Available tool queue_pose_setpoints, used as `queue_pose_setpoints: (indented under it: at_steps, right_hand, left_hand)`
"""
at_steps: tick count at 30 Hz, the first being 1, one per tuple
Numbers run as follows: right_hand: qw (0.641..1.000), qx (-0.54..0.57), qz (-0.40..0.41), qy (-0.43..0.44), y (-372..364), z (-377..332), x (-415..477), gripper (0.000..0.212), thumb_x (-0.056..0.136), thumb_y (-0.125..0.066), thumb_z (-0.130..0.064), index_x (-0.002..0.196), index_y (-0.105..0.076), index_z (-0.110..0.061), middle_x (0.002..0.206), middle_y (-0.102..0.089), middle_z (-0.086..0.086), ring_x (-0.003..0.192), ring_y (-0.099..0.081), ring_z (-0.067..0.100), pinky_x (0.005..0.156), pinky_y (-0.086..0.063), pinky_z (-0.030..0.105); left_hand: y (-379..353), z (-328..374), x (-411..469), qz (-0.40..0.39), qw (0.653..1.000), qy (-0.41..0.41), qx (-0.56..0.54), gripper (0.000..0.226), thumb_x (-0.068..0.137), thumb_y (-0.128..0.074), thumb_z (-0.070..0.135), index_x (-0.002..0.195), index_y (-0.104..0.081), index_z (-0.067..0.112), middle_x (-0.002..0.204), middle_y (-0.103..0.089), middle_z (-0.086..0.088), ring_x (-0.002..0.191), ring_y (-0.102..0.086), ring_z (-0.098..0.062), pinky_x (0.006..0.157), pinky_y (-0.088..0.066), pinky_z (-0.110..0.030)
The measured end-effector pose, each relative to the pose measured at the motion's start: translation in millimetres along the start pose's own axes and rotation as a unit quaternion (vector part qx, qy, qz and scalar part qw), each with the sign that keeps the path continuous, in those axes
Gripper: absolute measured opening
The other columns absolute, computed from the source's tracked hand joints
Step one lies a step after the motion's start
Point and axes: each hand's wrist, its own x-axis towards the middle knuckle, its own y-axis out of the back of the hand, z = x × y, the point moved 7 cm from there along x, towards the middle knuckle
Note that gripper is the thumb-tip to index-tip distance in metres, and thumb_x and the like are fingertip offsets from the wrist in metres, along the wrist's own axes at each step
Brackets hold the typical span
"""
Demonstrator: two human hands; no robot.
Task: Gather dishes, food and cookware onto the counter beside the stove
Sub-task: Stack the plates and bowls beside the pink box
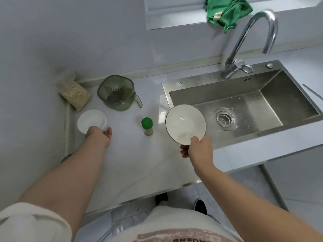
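White ceramic is met by the left hand [100, 135] at the near rim of the small bowl [91, 120] on the counter [132, 163], but its fingers are hidden, so a grip cannot be told. Two bowls, one green-capped jar [147, 126], one green jug [116, 92] and one bag of grain [74, 94] are counted. The large bowl [185, 126] is held tilted over the sink [244, 105] edge, pinched by the right hand [199, 149], thumb inside. Both arms are outstretched.

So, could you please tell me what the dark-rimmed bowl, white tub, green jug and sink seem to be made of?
The bowl looks like glazed ceramic: glossy white, dark rim. The white tub is matte, probably plastic. The green jug is translucent plastic; its inside shows through. The sink is brushed stainless steel, dull grey sheen.
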Motion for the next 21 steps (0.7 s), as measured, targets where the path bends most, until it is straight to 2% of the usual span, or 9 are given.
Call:
queue_pose_setpoints:
  at_steps: [2, 5, 7, 12, 14, 17, 19, 21]
  right_hand:
    - [1.0, 0.016, -0.006, 0.007, -4, -11, -3, 0.026, 0.091, -0.035, -0.008, 0.111, -0.05, -0.008, 0.075, -0.069, 0.019, 0.051, -0.062, 0.026, 0.046, -0.047, 0.028]
    - [0.999, 0.033, -0.016, 0.018, -11, -22, -5, 0.028, 0.09, -0.035, -0.007, 0.112, -0.052, -0.007, 0.072, -0.069, 0.018, 0.05, -0.062, 0.024, 0.044, -0.046, 0.027]
    - [0.998, 0.047, -0.026, 0.031, -18, -27, -7, 0.033, 0.088, -0.034, -0.006, 0.115, -0.053, -0.006, 0.071, -0.069, 0.019, 0.05, -0.062, 0.024, 0.047, -0.05, 0.029]
    - [0.995, 0.091, -0.033, 0.038, -27, -34, -9, 0.034, 0.085, -0.036, -0.007, 0.113, -0.055, -0.004, 0.07, -0.069, 0.02, 0.049, -0.06, 0.025, 0.05, -0.051, 0.031]
    - [0.992, 0.111, -0.029, 0.043, -25, -38, -8, 0.034, 0.085, -0.037, -0.007, 0.114, -0.055, -0.005, 0.069, -0.069, 0.019, 0.049, -0.06, 0.026, 0.05, -0.05, 0.031]
    - [0.988, 0.147, -0.016, 0.045, -14, -46, -8, 0.032, 0.086, -0.038, -0.007, 0.112, -0.057, -0.006, 0.067, -0.069, 0.016, 0.05, -0.06, 0.025, 0.051, -0.049, 0.031]
    - [0.985, 0.163, 0.001, 0.05, -3, -51, -8, 0.032, 0.086, -0.038, -0.007, 0.111, -0.058, -0.004, 0.067, -0.069, 0.017, 0.05, -0.06, 0.024, 0.051, -0.05, 0.032]
    - [0.982, 0.176, 0.024, 0.059, 15, -54, -9, 0.031, 0.087, -0.039, -0.007, 0.111, -0.058, -0.004, 0.071, -0.07, 0.02, 0.05, -0.061, 0.025, 0.05, -0.051, 0.032]
  left_hand:
    - [2, 2, 3, 0.008, 1.0, -0.003, 0.0, 0.043, 0.103, -0.027, 0.02, 0.136, -0.051, 0.01, 0.091, -0.056, -0.011, 0.069, -0.058, -0.02, 0.046, -0.053, -0.025]
    - [5, 4, -2, 0.027, 0.999, -0.019, -0.025, 0.039, 0.105, -0.029, 0.019, 0.139, -0.048, 0.013, 0.106, -0.056, -0.012, 0.076, -0.061, -0.021, 0.069, -0.058, -0.027]
    - [7, 3, -14, 0.037, 0.997, -0.017, -0.06, 0.036, 0.106, -0.031, 0.02, 0.138, -0.046, 0.017, 0.107, -0.054, -0.013, 0.079, -0.06, -0.023, 0.077, -0.059, -0.03]
    - [13, -2, -63, 0.013, 0.992, -0.082, -0.099, 0.025, 0.103, -0.029, 0.007, 0.122, -0.045, 0.009, 0.088, -0.058, -0.01, 0.068, -0.061, -0.017, 0.074, -0.061, -0.027]
    - [13, -6, -89, -0.02, 0.987, -0.112, -0.109, 0.035, 0.098, -0.031, 0.003, 0.131, -0.045, 0.005, 0.096, -0.06, -0.012, 0.067, -0.063, -0.018, 0.068, -0.061, -0.028]
    - [1, -12, -133, -0.104, 0.977, -0.185, -0.031, 0.052, 0.092, -0.034, -0.002, 0.142, -0.042, 0.011, 0.118, -0.057, -0.013, 0.071, -0.066, -0.023, 0.062, -0.059, -0.028]
    - [-17, -17, -160, -0.165, 0.961, -0.221, 0.034, 0.05, 0.092, -0.037, -0.003, 0.139, -0.044, 0.013, 0.119, -0.056, -0.009, 0.079, -0.067, -0.025, 0.065, -0.06, -0.03]
    - [-43, -28, -180, -0.23, 0.95, -0.202, 0.068, 0.046, 0.092, -0.038, -0.005, 0.135, -0.047, 0.009, 0.114, -0.059, -0.012, 0.076, -0.069, -0.024, 0.064, -0.059, -0.03]
